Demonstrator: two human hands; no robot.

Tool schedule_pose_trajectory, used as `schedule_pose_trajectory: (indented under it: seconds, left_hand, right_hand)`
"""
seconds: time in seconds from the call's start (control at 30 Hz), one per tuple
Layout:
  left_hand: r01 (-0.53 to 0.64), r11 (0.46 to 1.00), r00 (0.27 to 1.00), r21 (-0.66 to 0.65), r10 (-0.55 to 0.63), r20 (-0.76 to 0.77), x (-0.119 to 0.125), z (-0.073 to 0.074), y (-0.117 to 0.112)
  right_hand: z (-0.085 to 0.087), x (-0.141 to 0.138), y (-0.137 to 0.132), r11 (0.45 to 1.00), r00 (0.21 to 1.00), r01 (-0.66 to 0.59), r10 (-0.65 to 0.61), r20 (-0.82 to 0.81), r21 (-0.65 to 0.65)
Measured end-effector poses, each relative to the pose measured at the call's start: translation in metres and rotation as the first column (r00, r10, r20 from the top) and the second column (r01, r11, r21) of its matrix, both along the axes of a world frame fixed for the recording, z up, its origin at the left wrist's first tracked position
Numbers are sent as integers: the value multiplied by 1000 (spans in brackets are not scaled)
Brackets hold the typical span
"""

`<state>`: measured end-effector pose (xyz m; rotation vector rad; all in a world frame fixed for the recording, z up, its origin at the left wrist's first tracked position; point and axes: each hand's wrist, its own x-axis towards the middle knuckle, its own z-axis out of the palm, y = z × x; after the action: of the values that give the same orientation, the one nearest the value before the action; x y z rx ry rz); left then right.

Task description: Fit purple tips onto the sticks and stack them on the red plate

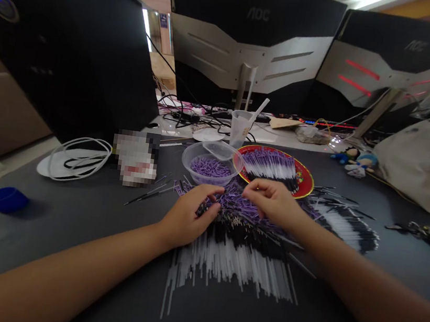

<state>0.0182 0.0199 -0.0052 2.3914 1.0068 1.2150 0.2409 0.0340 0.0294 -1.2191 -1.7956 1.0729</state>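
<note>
a: the left hand (187, 215) is curling into a loose heap of thin purple-tipped, black-and-white sticks (235, 245), fingertips pressing among them!
b: and the right hand (273, 203)?
a: it's pinching just above the heap, but i cannot tell whether it's grasping a stick. a round red gold-rimmed plate (307, 182) is sitting just beyond.

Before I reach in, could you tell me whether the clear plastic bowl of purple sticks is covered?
Mostly open: the clear plastic bowl has a clear lid lying askew on its far rim, leaving the purple sticks uncovered.
</note>
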Motion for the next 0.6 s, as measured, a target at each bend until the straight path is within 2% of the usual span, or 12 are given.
schedule_pose_trajectory:
  seconds: [0.07,0.17,0.27,0.33,0.4,0.6]
  left_hand:
    - [-8,1000,1000,30,9,-24,-1,-1,3]
    - [20,998,991,53,-13,-132,-2,-1,5]
    - [84,995,957,47,-68,-282,-1,1,3]
    - [118,992,927,36,-97,-361,1,3,1]
    - [143,989,905,31,-118,-408,1,4,0]
    - [154,987,888,35,-123,-442,0,4,-1]
  right_hand:
    - [0,20,19,978,984,167,-174,43,122]
    - [-5,59,51,872,881,421,-459,115,251]
    - [-10,94,75,767,758,553,-625,187,325]
    - [-12,107,86,731,686,579,-676,268,361]
    - [-11,112,94,732,641,556,-679,358,393]
    - [-13,106,106,752,610,478,-656,445,453]
